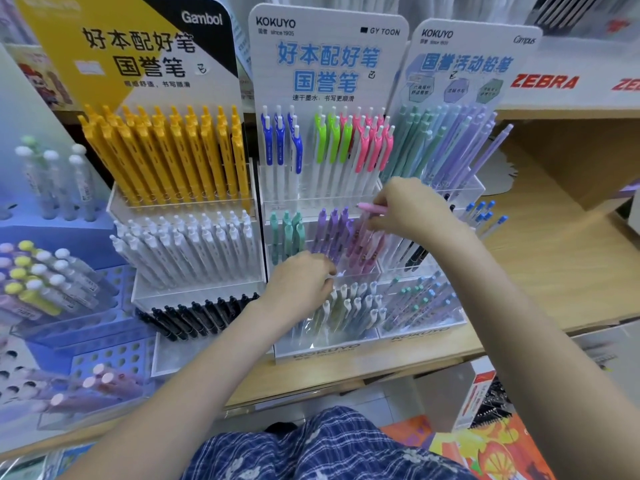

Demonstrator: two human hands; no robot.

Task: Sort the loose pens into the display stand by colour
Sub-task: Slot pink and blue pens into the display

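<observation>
A clear tiered display stand (323,348) holds pens grouped by colour: blue, green and pink clips on the top row, teal, purple and pink on the middle row, pale ones at the bottom. My right hand (407,206) pinches a pink pen (372,208), held level above the middle row's pink pens (363,247). My left hand (301,284) is curled at the front of the middle tier, just above the pale bottom-row pens (349,306); what its fingers hold is hidden.
A stand of yellow, white and black pens (183,216) is on the left. A pastel pencil stand (446,161) is on the right. Blue holders with capped pens (52,271) fill the far left. A wooden shelf (554,265) extends to the right.
</observation>
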